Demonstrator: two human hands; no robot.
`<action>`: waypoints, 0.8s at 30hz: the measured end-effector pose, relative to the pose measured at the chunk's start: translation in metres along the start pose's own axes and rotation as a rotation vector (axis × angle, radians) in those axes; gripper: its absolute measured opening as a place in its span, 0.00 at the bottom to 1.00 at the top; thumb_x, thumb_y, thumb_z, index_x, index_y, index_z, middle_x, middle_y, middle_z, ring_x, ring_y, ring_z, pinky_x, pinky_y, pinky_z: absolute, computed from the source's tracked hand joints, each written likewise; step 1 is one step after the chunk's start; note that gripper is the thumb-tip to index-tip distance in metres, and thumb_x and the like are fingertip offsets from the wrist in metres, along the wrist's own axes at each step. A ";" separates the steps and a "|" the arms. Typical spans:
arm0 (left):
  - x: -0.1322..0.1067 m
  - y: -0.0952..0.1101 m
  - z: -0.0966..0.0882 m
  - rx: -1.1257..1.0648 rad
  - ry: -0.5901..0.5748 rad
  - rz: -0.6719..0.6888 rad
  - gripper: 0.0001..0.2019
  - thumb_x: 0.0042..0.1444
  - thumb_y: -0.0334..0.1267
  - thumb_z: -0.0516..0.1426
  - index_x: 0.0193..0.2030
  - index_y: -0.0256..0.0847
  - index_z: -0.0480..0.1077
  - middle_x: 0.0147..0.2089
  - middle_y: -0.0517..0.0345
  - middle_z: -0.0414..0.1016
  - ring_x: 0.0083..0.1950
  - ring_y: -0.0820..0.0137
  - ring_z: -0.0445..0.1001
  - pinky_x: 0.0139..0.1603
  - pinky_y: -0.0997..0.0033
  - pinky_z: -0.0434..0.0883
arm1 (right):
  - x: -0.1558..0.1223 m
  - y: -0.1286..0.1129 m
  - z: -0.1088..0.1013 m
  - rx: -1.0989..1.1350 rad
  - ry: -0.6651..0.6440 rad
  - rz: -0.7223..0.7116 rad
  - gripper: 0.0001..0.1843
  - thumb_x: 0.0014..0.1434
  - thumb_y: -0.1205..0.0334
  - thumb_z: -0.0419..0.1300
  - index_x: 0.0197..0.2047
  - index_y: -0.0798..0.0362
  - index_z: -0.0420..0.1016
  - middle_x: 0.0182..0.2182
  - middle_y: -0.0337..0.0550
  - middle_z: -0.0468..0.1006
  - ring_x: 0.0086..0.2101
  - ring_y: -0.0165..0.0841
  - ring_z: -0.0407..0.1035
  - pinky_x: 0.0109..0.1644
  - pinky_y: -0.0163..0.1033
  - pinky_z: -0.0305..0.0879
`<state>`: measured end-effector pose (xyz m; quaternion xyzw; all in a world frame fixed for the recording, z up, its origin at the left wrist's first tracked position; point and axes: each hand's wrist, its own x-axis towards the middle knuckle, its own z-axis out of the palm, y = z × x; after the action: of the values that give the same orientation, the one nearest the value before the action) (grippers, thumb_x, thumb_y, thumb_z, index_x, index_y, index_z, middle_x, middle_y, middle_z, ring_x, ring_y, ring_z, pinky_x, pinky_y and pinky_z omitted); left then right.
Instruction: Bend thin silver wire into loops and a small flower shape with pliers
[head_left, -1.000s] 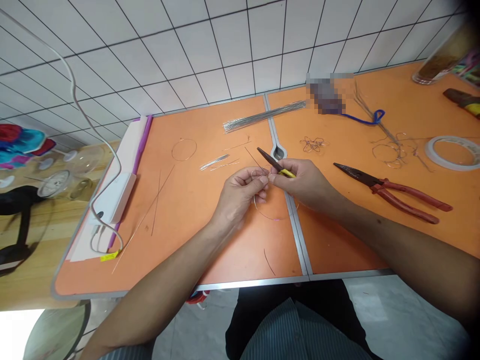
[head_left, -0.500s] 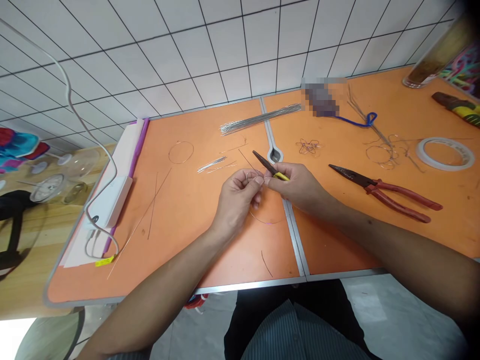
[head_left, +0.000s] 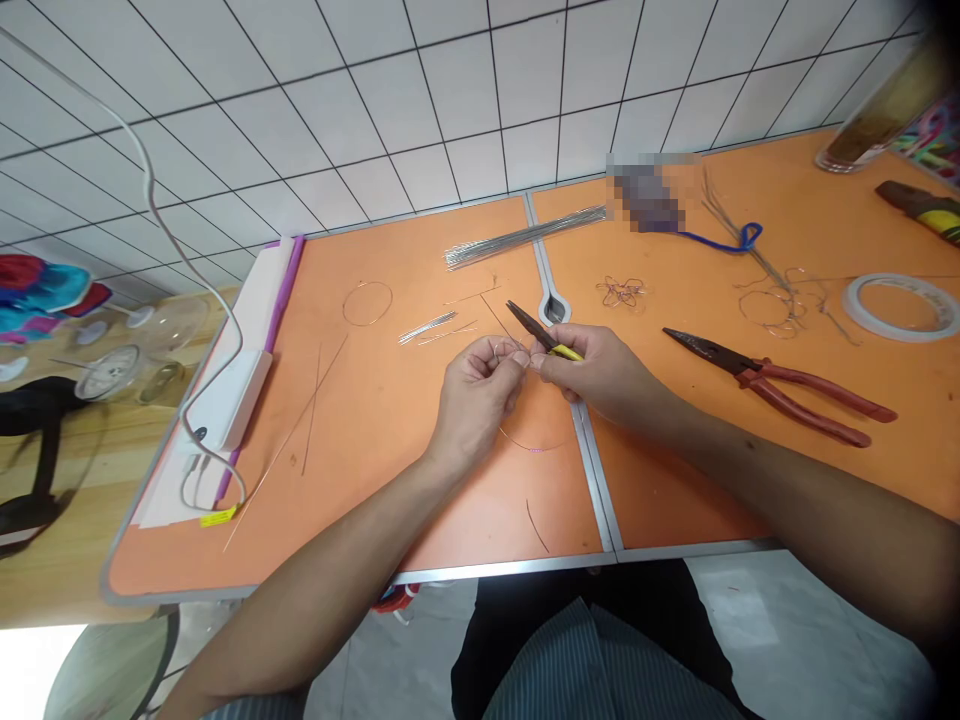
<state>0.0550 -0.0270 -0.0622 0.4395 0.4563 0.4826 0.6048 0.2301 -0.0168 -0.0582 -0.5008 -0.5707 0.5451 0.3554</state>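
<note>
Over the middle of the orange table, my left hand [head_left: 471,405] pinches a thin wire [head_left: 496,316] between thumb and fingers. A small bend of it shows at the fingertips. My right hand [head_left: 611,375] is closed around small pliers with a yellow handle [head_left: 566,352], their dark jaws pointing up and left. Its thumb and fingertip meet my left fingertips at the wire, so the exact hold there is hidden. Below both hands curves a fine wire loop [head_left: 536,450] with a pinkish section.
Red-handled pliers [head_left: 776,382] lie to the right, near a white tape roll [head_left: 862,318] and tangled wire. A wire bundle [head_left: 517,240] lies at the back. A wire ring [head_left: 367,283], loose wires and a white power bank [head_left: 238,405] with cable are left.
Both hands keep nearly the same pose at the wire. The whole view has shifted slightly, so the table's things appear a little farther right.
</note>
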 end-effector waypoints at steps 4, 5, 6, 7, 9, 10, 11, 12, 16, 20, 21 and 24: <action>0.002 0.006 -0.002 -0.052 0.015 0.018 0.13 0.58 0.39 0.69 0.31 0.40 0.69 0.26 0.66 0.67 0.21 0.80 0.55 0.22 0.76 0.53 | 0.000 -0.001 -0.004 0.073 -0.024 -0.015 0.16 0.68 0.46 0.67 0.39 0.50 0.77 0.33 0.39 0.77 0.30 0.30 0.70 0.33 0.37 0.69; 0.003 0.008 -0.003 -0.064 0.018 0.017 0.14 0.57 0.40 0.69 0.31 0.40 0.68 0.26 0.66 0.67 0.21 0.81 0.55 0.22 0.76 0.52 | 0.000 -0.001 -0.005 0.077 -0.019 -0.018 0.17 0.69 0.44 0.66 0.38 0.50 0.77 0.35 0.40 0.78 0.31 0.30 0.71 0.34 0.37 0.70; 0.004 0.010 -0.005 -0.077 0.019 0.017 0.15 0.57 0.40 0.69 0.30 0.40 0.68 0.27 0.65 0.67 0.21 0.81 0.56 0.21 0.76 0.52 | 0.000 -0.001 -0.007 0.065 -0.013 -0.025 0.19 0.71 0.43 0.64 0.38 0.51 0.76 0.35 0.41 0.79 0.31 0.30 0.71 0.34 0.37 0.70; 0.004 0.011 -0.007 -0.090 0.020 0.018 0.15 0.57 0.40 0.70 0.30 0.40 0.67 0.27 0.65 0.67 0.21 0.81 0.56 0.21 0.76 0.52 | 0.000 0.000 -0.009 0.037 -0.008 -0.039 0.20 0.72 0.42 0.63 0.37 0.51 0.76 0.35 0.41 0.78 0.31 0.30 0.71 0.34 0.37 0.70; 0.005 0.014 -0.010 -0.113 0.021 0.028 0.16 0.58 0.41 0.70 0.30 0.40 0.67 0.29 0.65 0.68 0.21 0.81 0.57 0.21 0.77 0.51 | 0.000 0.003 -0.012 -0.055 -0.004 -0.086 0.23 0.73 0.42 0.62 0.35 0.51 0.75 0.33 0.41 0.77 0.30 0.30 0.70 0.35 0.37 0.68; 0.006 0.015 -0.012 -0.125 0.023 0.036 0.16 0.58 0.41 0.70 0.30 0.39 0.67 0.29 0.65 0.68 0.22 0.82 0.57 0.21 0.77 0.51 | 0.000 0.005 -0.013 -0.092 -0.004 -0.103 0.23 0.73 0.41 0.61 0.35 0.51 0.75 0.32 0.41 0.77 0.30 0.31 0.70 0.34 0.38 0.68; 0.006 0.017 -0.014 -0.136 0.024 0.043 0.15 0.58 0.40 0.70 0.30 0.39 0.68 0.30 0.64 0.69 0.22 0.82 0.57 0.20 0.77 0.51 | 0.001 0.007 -0.014 -0.114 -0.005 -0.109 0.24 0.74 0.39 0.60 0.36 0.51 0.76 0.32 0.41 0.77 0.30 0.31 0.70 0.34 0.38 0.67; 0.007 0.018 -0.015 -0.145 0.024 0.048 0.15 0.59 0.40 0.69 0.31 0.39 0.68 0.30 0.64 0.69 0.22 0.82 0.57 0.20 0.77 0.51 | 0.001 0.009 -0.015 -0.117 -0.005 -0.106 0.25 0.74 0.38 0.58 0.38 0.51 0.77 0.32 0.41 0.77 0.31 0.32 0.70 0.35 0.39 0.67; 0.009 0.022 -0.021 -0.181 0.016 0.062 0.15 0.58 0.40 0.70 0.32 0.39 0.69 0.31 0.64 0.70 0.22 0.82 0.58 0.20 0.78 0.52 | 0.002 0.011 -0.015 -0.169 0.004 -0.109 0.26 0.76 0.36 0.54 0.40 0.50 0.76 0.32 0.40 0.76 0.31 0.33 0.69 0.35 0.41 0.65; 0.010 0.025 -0.022 -0.206 -0.001 0.077 0.15 0.58 0.40 0.71 0.32 0.39 0.69 0.31 0.64 0.70 0.21 0.83 0.57 0.19 0.78 0.51 | 0.000 0.009 -0.013 -0.464 0.026 -0.250 0.23 0.76 0.43 0.55 0.35 0.50 0.72 0.28 0.37 0.70 0.30 0.33 0.64 0.36 0.42 0.57; 0.009 0.025 -0.022 -0.209 -0.004 0.083 0.15 0.59 0.40 0.71 0.32 0.39 0.69 0.31 0.65 0.70 0.21 0.83 0.56 0.19 0.78 0.51 | 0.000 0.008 -0.013 -0.509 0.023 -0.293 0.22 0.76 0.44 0.55 0.35 0.50 0.72 0.28 0.37 0.70 0.30 0.33 0.64 0.36 0.42 0.57; 0.008 0.026 -0.020 -0.211 -0.001 0.096 0.15 0.59 0.41 0.71 0.32 0.39 0.70 0.30 0.66 0.69 0.20 0.84 0.53 0.20 0.78 0.51 | 0.000 0.010 -0.010 -0.571 0.004 -0.385 0.22 0.76 0.43 0.54 0.38 0.50 0.74 0.30 0.39 0.72 0.31 0.34 0.65 0.38 0.43 0.58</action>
<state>0.0319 -0.0134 -0.0419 0.3947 0.3811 0.5562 0.6242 0.2418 -0.0155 -0.0661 -0.4643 -0.7837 0.2851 0.2984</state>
